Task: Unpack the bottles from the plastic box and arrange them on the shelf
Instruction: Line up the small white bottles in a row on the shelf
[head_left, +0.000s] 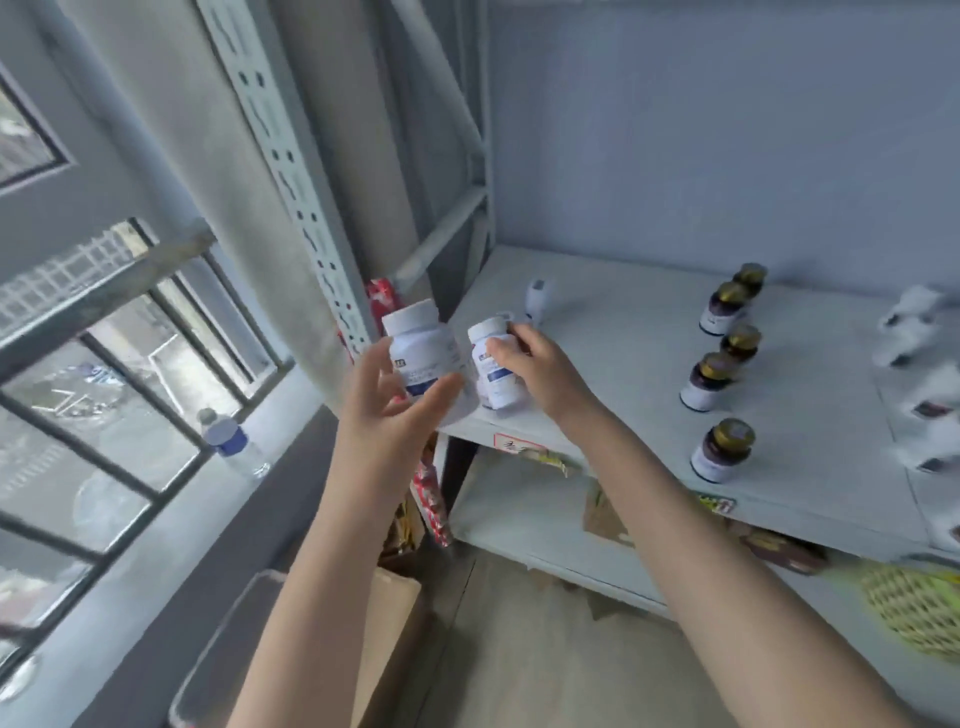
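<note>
Head view: two white bottles at the shelf's near-left corner, one in each of your hands.

Your left hand (389, 410) curls its fingers round the raised bottle (423, 353), which is upright and off the edge of the shelf (613, 364). The boards lie at 3 o'clock from it, past the second bottle (491, 374). Your right hand (524, 364) grips that one, upright and seemingly resting on the shelf. The brown bottles (719, 452) stand well apart. The labels are blurred, and what looks like the plastic box (223, 649) at 7 o'clock is cut off.
</note>
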